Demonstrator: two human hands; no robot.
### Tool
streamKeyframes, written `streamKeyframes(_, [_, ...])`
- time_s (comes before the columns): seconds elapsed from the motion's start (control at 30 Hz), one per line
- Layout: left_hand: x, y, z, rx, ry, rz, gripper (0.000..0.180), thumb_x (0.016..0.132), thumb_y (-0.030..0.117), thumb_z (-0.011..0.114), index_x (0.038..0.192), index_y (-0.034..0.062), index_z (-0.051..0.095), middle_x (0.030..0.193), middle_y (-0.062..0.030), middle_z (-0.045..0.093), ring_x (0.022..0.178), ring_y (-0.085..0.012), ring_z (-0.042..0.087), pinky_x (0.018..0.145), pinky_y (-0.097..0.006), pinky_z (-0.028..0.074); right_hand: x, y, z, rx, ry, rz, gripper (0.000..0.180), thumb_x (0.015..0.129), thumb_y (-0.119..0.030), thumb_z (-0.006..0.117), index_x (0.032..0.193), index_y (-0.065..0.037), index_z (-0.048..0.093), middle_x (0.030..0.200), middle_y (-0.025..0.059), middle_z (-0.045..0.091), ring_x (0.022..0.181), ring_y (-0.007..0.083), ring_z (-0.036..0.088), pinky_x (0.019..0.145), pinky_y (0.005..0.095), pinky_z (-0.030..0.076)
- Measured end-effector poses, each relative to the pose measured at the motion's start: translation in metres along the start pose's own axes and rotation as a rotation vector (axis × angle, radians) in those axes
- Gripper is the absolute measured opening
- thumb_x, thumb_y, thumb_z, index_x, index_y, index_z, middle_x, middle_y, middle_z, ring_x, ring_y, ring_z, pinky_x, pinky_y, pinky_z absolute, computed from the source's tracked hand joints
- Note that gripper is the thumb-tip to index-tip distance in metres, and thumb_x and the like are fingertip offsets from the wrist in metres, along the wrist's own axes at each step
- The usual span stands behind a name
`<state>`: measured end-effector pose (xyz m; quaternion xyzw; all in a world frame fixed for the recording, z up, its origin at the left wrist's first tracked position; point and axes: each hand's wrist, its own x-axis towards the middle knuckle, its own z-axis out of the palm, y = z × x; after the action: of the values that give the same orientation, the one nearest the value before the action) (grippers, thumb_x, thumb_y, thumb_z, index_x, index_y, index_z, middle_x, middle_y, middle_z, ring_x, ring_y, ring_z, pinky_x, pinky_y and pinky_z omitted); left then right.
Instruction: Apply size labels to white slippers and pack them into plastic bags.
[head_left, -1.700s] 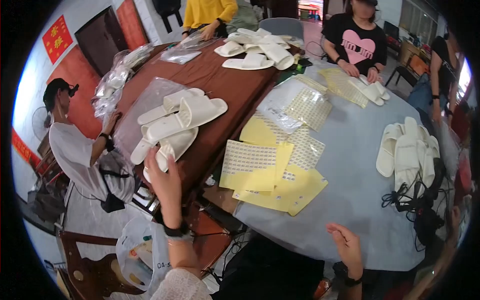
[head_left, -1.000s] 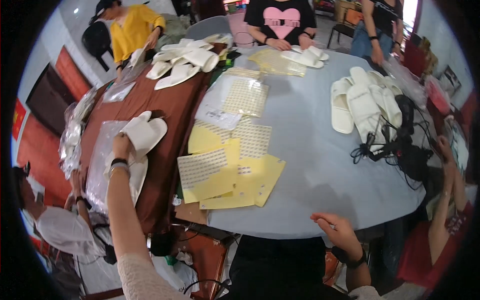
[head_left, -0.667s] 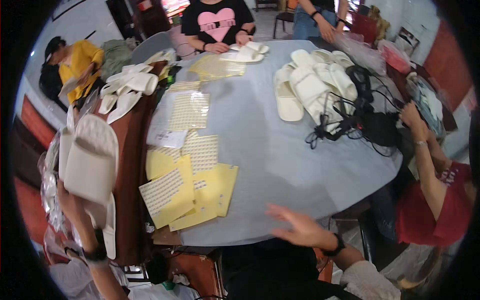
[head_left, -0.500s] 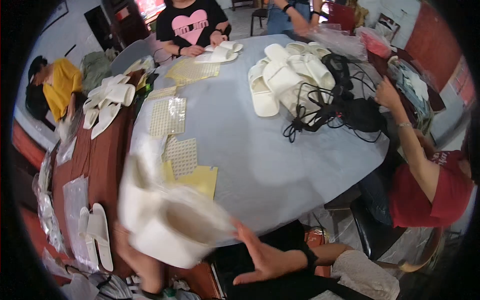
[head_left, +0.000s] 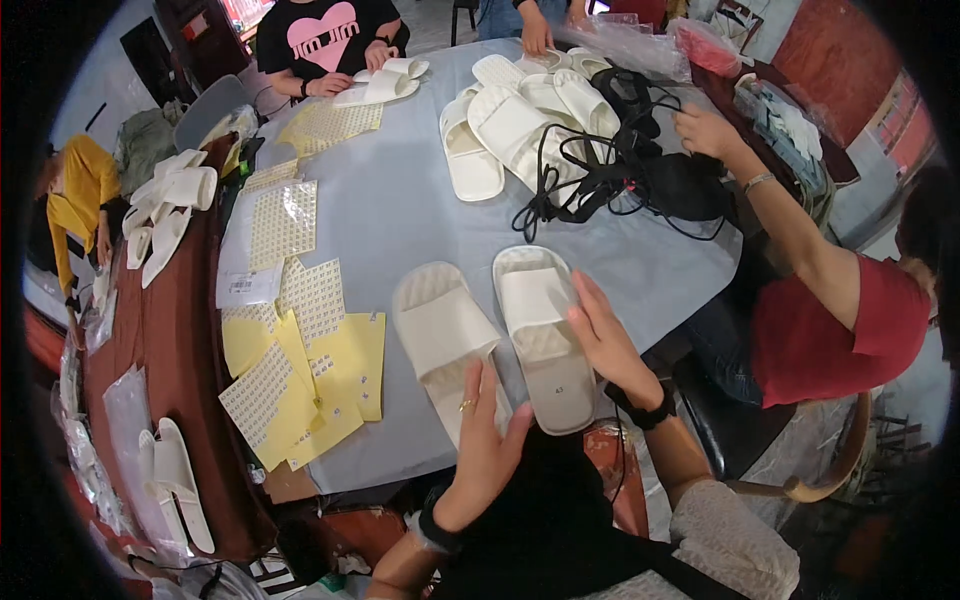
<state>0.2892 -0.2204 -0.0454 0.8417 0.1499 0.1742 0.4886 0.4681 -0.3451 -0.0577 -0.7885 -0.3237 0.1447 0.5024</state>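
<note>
The person's left hand [head_left: 486, 445] is opening flat, fingers extended and thumb spread, over the heel end of one white slipper [head_left: 445, 325]. The right hand [head_left: 608, 340] is also staying unclenched, its straight fingers lying along the outer side of a second white slipper [head_left: 545, 320]. Both slippers are lying side by side, toes pointing away, at the near edge of a grey surface [head_left: 400, 190]. To their left, yellow sticker sheets [head_left: 350, 365] are overlapping. Beyond the slippers, more white slippers [head_left: 515, 125] are lying heaped beside tangled black cords [head_left: 560, 165]. At right, a person in red [head_left: 815, 330] is reaching toward black gear [head_left: 685, 187]. At far left, another white pair [head_left: 175, 475] is resting on a brown surface [head_left: 190, 350].
</note>
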Motion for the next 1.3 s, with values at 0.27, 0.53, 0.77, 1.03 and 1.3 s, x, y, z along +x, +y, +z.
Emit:
streamKeyframes(0.27, [-0.040, -0.041, -0.024, 0.377, 0.032, -0.138, 0.083, 0.075, 0.022, 0.073, 0.137, -0.0056, 0.025, 0.142, -0.0274, 0.025, 0.132, -0.0457, 0.022, 0.107, -0.047, 0.023, -0.029, 0.004, 0.005, -0.180, -0.059, 0.298, 0.057, 0.085, -0.019, 0.055, 0.135, -0.001, 0.034, 0.111, 0.0223, 0.048, 0.099, 0.0325, 0.050, 0.086, 0.0389, 0.041])
streamKeyframes(0.53, [-0.021, -0.059, -0.018, 0.499, 0.024, -0.105, 0.091, 0.074, 0.036, 0.071, 0.139, -0.0055, 0.022, 0.146, -0.0267, 0.018, 0.134, -0.0408, 0.023, 0.105, -0.052, 0.023, 0.037, 0.037, 0.010, -0.188, -0.027, 0.038, 0.025, 0.091, -0.009, 0.044, 0.111, 0.003, 0.054, 0.082, 0.0182, 0.049, 0.060, 0.0280, 0.052, 0.065, 0.0380, 0.044])
streamKeyframes(0.77, [-0.010, -0.068, -0.018, 0.558, 0.086, -0.114, 0.089, 0.076, 0.040, 0.068, 0.140, -0.0029, 0.023, 0.147, -0.0236, 0.019, 0.133, -0.0383, 0.025, 0.105, -0.051, 0.022, 0.046, 0.017, 0.014, 0.030, -0.036, 0.185, 0.027, 0.089, -0.007, 0.049, 0.115, -0.002, 0.053, 0.095, 0.0186, 0.049, 0.071, 0.0282, 0.059, 0.071, 0.0357, 0.047])
streamKeyframes(1.03, [-0.048, -0.066, -0.044, 0.366, 0.156, -0.076, 0.051, 0.082, 0.013, 0.064, 0.128, 0.0015, 0.045, 0.135, -0.0164, 0.043, 0.129, -0.0376, 0.034, 0.103, -0.050, 0.027, -0.012, -0.027, 0.027, -0.320, 0.104, -0.115, 0.019, 0.085, -0.003, 0.053, 0.103, -0.003, 0.060, 0.099, 0.0141, 0.055, 0.087, 0.0310, 0.056, 0.075, 0.0350, 0.045])
streamKeyframes(1.3, [-0.088, -0.067, -0.069, 0.485, 0.354, -0.161, 0.038, 0.079, 0.004, 0.063, 0.116, 0.0072, 0.058, 0.132, -0.0126, 0.047, 0.129, -0.0359, 0.036, 0.102, -0.051, 0.029, -0.031, -0.042, 0.061, -0.413, 0.000, -0.223, 0.026, 0.083, -0.005, 0.057, 0.108, -0.003, 0.060, 0.114, 0.0132, 0.055, 0.104, 0.0321, 0.051, 0.090, 0.0398, 0.039])
